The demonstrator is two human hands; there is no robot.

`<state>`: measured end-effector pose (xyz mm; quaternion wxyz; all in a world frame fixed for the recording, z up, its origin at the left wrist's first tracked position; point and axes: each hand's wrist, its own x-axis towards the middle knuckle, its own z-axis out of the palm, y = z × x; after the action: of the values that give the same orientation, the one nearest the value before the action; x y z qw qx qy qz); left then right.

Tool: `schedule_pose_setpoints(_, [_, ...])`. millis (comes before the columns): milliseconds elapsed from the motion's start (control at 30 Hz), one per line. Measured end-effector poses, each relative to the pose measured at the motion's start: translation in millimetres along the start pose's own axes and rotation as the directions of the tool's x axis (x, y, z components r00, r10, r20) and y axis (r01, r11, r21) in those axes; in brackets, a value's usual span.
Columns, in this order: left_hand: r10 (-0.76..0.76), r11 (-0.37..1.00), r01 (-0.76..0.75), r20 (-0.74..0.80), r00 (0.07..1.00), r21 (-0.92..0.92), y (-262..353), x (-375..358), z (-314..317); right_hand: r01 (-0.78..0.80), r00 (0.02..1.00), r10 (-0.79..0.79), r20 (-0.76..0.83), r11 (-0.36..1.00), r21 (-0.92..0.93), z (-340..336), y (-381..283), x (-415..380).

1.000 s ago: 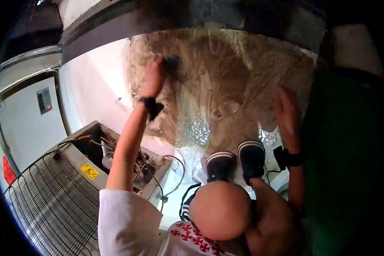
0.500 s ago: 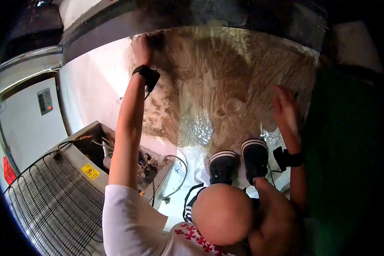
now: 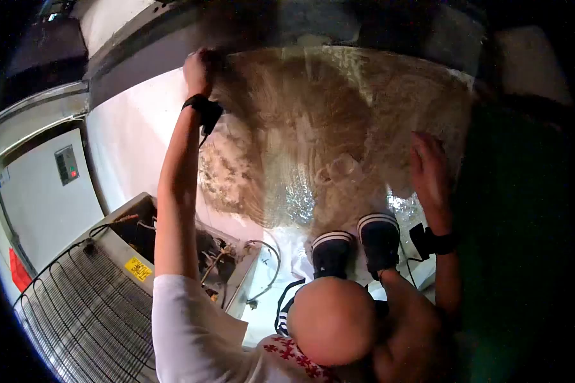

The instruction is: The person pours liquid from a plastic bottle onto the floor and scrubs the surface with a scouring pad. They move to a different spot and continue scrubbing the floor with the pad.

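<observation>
Far left we see a white appliance door [image 3: 41, 198] with a small control panel [image 3: 65, 164], and nearer, an overturned refrigerator back [image 3: 102, 300] with black condenser grille [image 3: 76, 319], a yellow warning sticker [image 3: 138, 269] and an open compressor bay with loose wires [image 3: 223, 255]. Our left arm runs up from the white sleeve [image 3: 185, 325], a black wrist strap [image 3: 201, 108] on it. Our left hand [image 3: 198, 67] is closed in a fist at the far left corner of the dirty wet panel [image 3: 338, 121]; something dark seems gripped there, but we cannot tell what it is. The panel is brownish, streaked with swirl marks, shiny and wet in its near middle, and lies between both hands, white surface [image 3: 137, 134] to its left. Near edge of the panel: two dark shoes with white stripes [image 3: 354, 246], standing side by side on wet white ground. Below them a knee [image 3: 331, 319] and patterned red-and-white cloth [image 3: 287, 357]. Right: our right hand [image 3: 431, 169] lies flat, fingers spread and open, pressed on the right near part of the panel, holding nothing. It has a black wrist strap [image 3: 434, 242] too. Far right is a dark green area [image 3: 517, 223], details too dim to tell.
</observation>
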<state>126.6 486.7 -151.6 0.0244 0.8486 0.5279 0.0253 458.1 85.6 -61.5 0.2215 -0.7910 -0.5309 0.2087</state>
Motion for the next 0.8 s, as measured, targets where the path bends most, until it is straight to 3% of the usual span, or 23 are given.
schedule_pose_setpoints(67, [0.189,0.969,-0.211,-0.161,0.969,-0.129,9.5,-17.8,24.2,0.009,1.0,-0.009,-0.002,1.0,-0.029,-1.4,-2.3,1.0])
schedule_pose_setpoints(133, [0.277,0.923,-0.298,-0.119,0.954,-0.245,26.2,-54.3,24.2,0.038,0.999,-0.039,-0.015,0.998,-0.042,1.7,-3.2,4.2])
schedule_pose_setpoints(233, [0.28,0.884,-0.274,-0.041,0.959,-0.379,-0.1,-44.3,16.1,0.061,0.997,-0.062,-0.049,0.998,-0.018,10.1,2.9,5.2])
schedule_pose_setpoints(267, [0.133,0.874,-0.137,-0.041,0.99,-0.467,-27.5,-22.4,26.8,0.045,0.997,-0.044,-0.059,0.999,0.021,12.8,4.5,5.4])
schedule_pose_setpoints(333, [0.02,0.996,-0.02,0.003,1.0,-0.087,-11.5,-2.0,-2.4,0.029,0.998,-0.027,-0.051,0.999,0.043,10.6,1.8,3.9])
schedule_pose_setpoints(433, [0.134,0.976,-0.157,-0.154,0.979,-0.149,23.3,-9.6,15.3,0.018,0.999,-0.019,-0.029,1.0,-0.019,-7.4,-5.7,5.5])
schedule_pose_setpoints(467, [0.07,0.93,-0.079,-0.037,0.997,-0.36,69.5,-31.2,-2.7,0.0,1.0,-0.001,-0.031,1.0,-0.027,-5.8,-4.9,5.4])
schedule_pose_setpoints(500, [0.171,0.962,-0.178,-0.053,0.984,-0.205,66.0,-43.1,32.8,-0.016,0.999,0.015,-0.032,0.999,-0.032,-2.1,-4.8,5.2])
schedule_pose_setpoints(533, [0.27,0.961,-0.273,-0.067,0.961,-0.044,62.0,-55.0,68.8,-0.102,0.991,0.12,-0.066,0.966,0.236,9.1,-1.1,3.4])
schedule_pose_setpoints(567, [0.358,0.906,-0.386,-0.175,0.917,-0.171,97.8,-74.6,26.9,-0.167,0.971,0.229,-0.07,0.857,0.487,27.0,6.7,0.3])
schedule_pose_setpoints(633, [0.231,0.941,-0.255,-0.129,0.964,-0.222,35.3,-55.7,29.2,-0.16,0.974,0.217,-0.071,0.87,0.467,26.5,8.8,0.8])
schedule_pose_setpoints(667, [0.166,0.951,-0.187,-0.105,0.98,-0.244,4.1,-46.1,30.9,-0.085,0.993,0.099,-0.067,0.977,0.195,10.6,3.3,2.2])
schedule_pose_setpoints(700, [0.047,0.929,-0.087,-0.118,0.992,-0.361,-8.2,-39.4,3.1,0.007,1.0,-0.009,-0.023,0.996,-0.089,0.3,1.3,-0.1])
schedule_pose_setpoints(733, [-0.046,0.997,0.046,0.007,0.999,-0.07,-13.7,-24.2,-4.9,-0.001,0.999,-0.002,-0.047,0.998,-0.064,-2.9,5.5,-0.9])
schedule_pose_setpoints(767, [-0.036,0.993,0.041,-0.043,0.998,0.107,-12.3,-20.2,-2.5,-0.008,0.998,0.006,-0.066,0.999,-0.035,-5.9,10.3,-3.1])
schedule_pose_setpoints(800, [-0.072,0.955,0.052,-0.057,0.996,-0.293,-13.2,-18.1,12.5,-0.01,0.997,0.01,-0.081,1.0,-0.006,-8.1,12.5,-5.2])
